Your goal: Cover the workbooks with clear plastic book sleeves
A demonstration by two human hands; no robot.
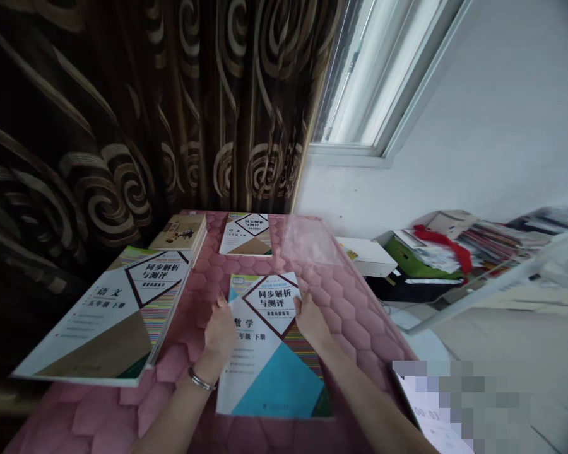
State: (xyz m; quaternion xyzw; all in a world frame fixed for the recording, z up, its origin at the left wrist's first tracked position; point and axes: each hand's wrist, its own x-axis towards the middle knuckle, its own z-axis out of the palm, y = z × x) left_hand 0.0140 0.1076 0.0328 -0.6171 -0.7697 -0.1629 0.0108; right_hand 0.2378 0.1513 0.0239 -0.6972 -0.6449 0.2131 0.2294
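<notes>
- Two hands are at the blue workbook [277, 378], which is at the lower centre of the frame, cover up.
- Left hand [220, 328]: partly closed, fingers curled, gripping the workbook's left edge (a bracelet [201, 379] is on this wrist).
- Right hand [311, 318]: partly closed, gripping the right edge near the top corner; fingers under the cover are hidden.
- Cannot tell whether the blue workbook is lifted or flat on the pink table [364, 328].
- Left of frame: a brown workbook [118, 315], cover up; a book stack [180, 234] is just beyond its top edge.
- Centre, farther back: a smaller-looking workbook [246, 236], with a clear sheet [310, 239] to its right.
- Lower right: a phone [426, 416], partly pixelated.
- Right of frame: a white box [366, 255] beside piled papers [492, 243].
- Upper left: a patterned curtain [236, 113]; upper centre-right, a window [360, 75].
</notes>
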